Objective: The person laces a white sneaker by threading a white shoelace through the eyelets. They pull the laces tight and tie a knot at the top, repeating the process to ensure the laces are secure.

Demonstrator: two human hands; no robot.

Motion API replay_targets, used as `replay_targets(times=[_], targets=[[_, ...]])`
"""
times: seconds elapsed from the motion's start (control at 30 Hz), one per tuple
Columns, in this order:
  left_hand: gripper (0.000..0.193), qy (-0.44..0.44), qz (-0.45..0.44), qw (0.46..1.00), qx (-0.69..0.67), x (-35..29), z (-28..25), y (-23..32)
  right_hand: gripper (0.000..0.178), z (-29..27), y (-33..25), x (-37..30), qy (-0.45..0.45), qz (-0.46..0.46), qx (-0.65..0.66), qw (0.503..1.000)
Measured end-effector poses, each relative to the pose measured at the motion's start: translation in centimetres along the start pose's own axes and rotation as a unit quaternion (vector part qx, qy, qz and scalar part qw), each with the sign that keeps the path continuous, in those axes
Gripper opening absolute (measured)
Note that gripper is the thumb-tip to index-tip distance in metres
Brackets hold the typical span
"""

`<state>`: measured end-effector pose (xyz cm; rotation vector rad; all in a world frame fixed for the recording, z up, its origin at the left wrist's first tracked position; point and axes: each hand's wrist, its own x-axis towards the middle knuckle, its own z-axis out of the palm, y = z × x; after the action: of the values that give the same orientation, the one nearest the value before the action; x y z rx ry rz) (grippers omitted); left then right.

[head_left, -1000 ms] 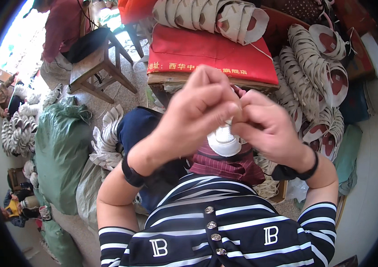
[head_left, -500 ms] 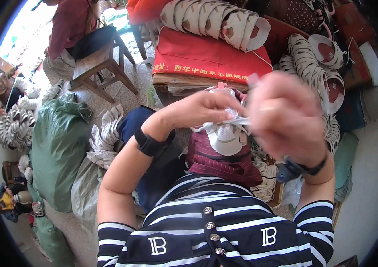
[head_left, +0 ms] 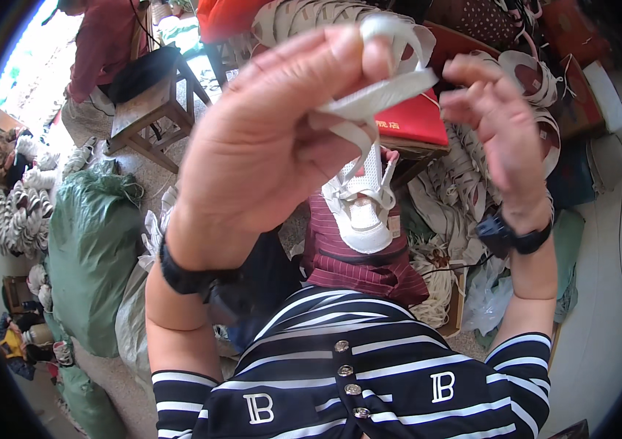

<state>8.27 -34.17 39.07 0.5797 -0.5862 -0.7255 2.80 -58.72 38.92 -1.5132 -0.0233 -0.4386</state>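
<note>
A white sneaker (head_left: 366,238) rests on the maroon striped cloth (head_left: 325,249) over my lap, toe toward me. White lace runs through the shoe and up from it. My left hand (head_left: 259,139) is raised high, closed on a loop of flat white shoelace (head_left: 391,93). Part of the sneaker's far end is hidden behind this hand and the lace. To the right of the loop, my right hand (head_left: 497,124) is lifted with its fingers apart and slightly bent. It is a little blurred, and nothing shows in it.
Ahead, a red-covered box (head_left: 417,128) bears a row of nested white shoe pieces (head_left: 289,22). More stacked pieces (head_left: 534,84) stand at right. A box of loose laces (head_left: 435,293) sits beside my lap. At left are a green sack (head_left: 91,249), a wooden stool (head_left: 146,102) and a seated person (head_left: 109,44).
My left hand has risen from the sneaker toward the camera with a lace loop. My right hand has moved up and right, its fingers now apart. The sneaker shows more fully.
</note>
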Motion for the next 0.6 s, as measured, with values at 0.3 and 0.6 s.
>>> replay_targets(times=[0.3, 0.6], targets=[[0.017, -0.043, -0.012, 0.997, -0.067, 3.0, 2.8, 1.4, 0.028, -1.0, 10.4, -6.9, -0.274, -0.218, -0.506, 0.788], [0.018, 0.016, 0.010, 0.987, -0.157, 4.6, -4.3, 0.4, 0.025, -2.3, 13.2, -7.1, -0.297, -0.226, -0.496, 0.784]])
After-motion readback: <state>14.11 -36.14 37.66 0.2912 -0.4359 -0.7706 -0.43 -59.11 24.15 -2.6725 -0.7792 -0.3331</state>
